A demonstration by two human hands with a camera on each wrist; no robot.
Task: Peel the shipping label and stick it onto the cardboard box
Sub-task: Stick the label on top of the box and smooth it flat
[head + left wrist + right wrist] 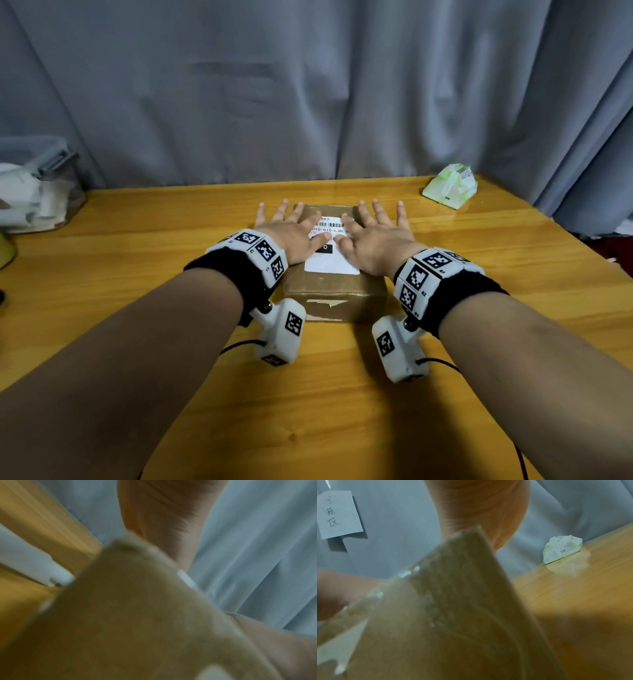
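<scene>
Shipping label [331, 255] lies on cardboard box [334, 294], frame centre; I see left hand [293, 234] and right hand [373, 240] flat, fingers spread, pressing it.

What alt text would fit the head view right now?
Both hands, left and right, lie flat with spread fingers on a white label atop a box on a wooden table, with a grey curtain behind.

1. A yellow wooden table [479, 308] fills the near part of the room.
2. A gray curtain [308, 96] hangs right behind the table.
3. A paper note [338, 514] hangs on the curtain.
</scene>
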